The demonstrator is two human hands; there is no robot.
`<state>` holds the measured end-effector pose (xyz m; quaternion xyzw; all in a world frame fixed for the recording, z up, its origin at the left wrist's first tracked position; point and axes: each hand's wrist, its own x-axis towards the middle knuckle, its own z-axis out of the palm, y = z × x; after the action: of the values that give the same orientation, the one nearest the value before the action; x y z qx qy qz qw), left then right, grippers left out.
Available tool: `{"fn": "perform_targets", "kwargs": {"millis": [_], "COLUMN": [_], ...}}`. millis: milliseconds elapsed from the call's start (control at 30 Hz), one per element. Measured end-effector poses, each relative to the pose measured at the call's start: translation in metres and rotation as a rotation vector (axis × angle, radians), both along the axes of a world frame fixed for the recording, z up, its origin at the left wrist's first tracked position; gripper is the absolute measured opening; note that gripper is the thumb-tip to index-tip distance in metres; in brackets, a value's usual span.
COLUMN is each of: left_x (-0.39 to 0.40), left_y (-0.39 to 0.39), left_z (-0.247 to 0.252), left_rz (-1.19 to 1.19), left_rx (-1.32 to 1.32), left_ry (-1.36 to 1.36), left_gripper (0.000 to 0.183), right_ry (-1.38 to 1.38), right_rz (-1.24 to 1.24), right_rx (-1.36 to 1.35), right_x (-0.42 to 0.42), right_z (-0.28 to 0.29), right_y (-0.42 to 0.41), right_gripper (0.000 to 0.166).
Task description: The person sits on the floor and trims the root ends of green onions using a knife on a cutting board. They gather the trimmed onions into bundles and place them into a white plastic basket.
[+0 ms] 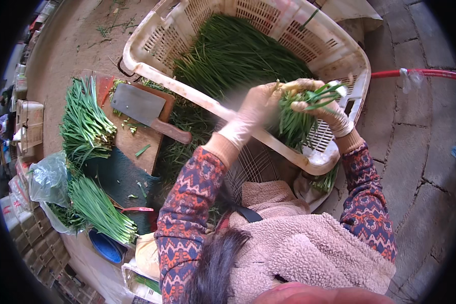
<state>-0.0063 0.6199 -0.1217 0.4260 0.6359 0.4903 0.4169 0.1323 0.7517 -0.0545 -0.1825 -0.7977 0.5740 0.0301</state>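
Note:
My right hand (323,108), in a thin translucent glove, grips a bunch of green garlic chives (297,123) above the near right corner of a white plastic crate (182,90). The leaves hang down below the hand, and a few blades stick out past the fingers. My left hand (259,100), gloved too and blurred, is beside the bunch with its fingertips close to the right hand's fingers. Whether it pinches anything is unclear. A thick pile of garlic chives (243,53) lies inside the crate beyond both hands.
Left of the crate, a cleaver (138,102) rests on a wooden board (136,148) with cut scraps. Chive bunches (85,121) (102,209) lie beside it, near a plastic bag (49,178) and a blue container (106,245). A red hose (421,73) crosses paving at right.

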Motion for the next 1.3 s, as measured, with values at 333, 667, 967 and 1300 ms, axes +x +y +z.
{"fn": "perform_targets", "kwargs": {"millis": [333,667,967,1300], "left_x": [0.07,0.031,-0.064,0.073], "left_y": [-0.013,-0.028,-0.207,-0.189], "left_z": [0.015,0.012,0.09,0.119], "left_rz": [0.385,0.373,0.832,0.377], "left_rx": [0.243,0.067,0.068,0.443], "left_ry": [-0.592,0.189,-0.047,-1.451], "left_gripper": [0.071,0.085,0.058,0.084], "right_ry": [0.255,0.248,0.867,1.134], "right_rz": [-0.057,0.035,-0.103,0.578], "right_rx": [-0.386,-0.38,-0.143,0.879], "right_x": [0.002,0.003,-0.036,-0.018], "right_z": [-0.02,-0.014,0.088,0.079], "right_y": [-0.036,-0.036,0.035,-0.171], "right_gripper": [0.058,0.047,0.025,0.032]}}
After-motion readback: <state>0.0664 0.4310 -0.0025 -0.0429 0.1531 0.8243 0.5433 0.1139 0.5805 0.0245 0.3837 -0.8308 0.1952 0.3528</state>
